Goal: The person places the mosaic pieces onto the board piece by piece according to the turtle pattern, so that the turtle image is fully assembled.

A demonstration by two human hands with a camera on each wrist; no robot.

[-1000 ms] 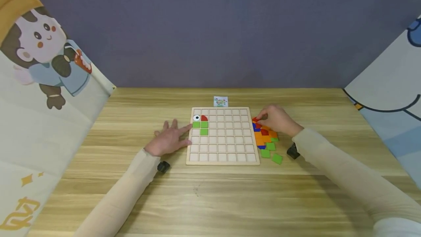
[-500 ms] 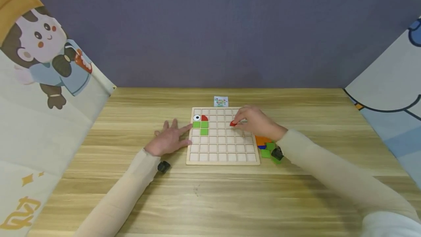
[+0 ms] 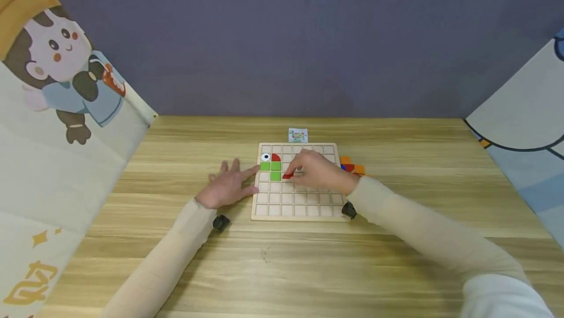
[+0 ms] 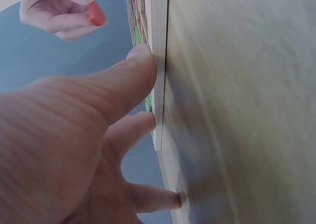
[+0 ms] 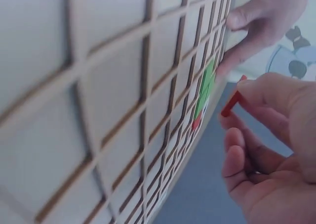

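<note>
pinching red tile (image 3: pixel 287 176), right hand (image 3: pixel 318 170) over board (image 3: pixel 299 209), left hand (image 3: pixel 226 188) splayed against its edge

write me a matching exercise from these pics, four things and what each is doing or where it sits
1. left hand
2. right hand
3. picture card
4. eye tile

A. in a cell of the board, next to a green tile
B. pinching a red piece
C. touching the board's left edge
D. just beyond the board's far edge

Pairs: 1-C, 2-B, 3-D, 4-A

Card (image 3: pixel 298 135) behind board (image 3: pixel 287 208); loose tiles (image 3: pixel 349 167) right.
</note>
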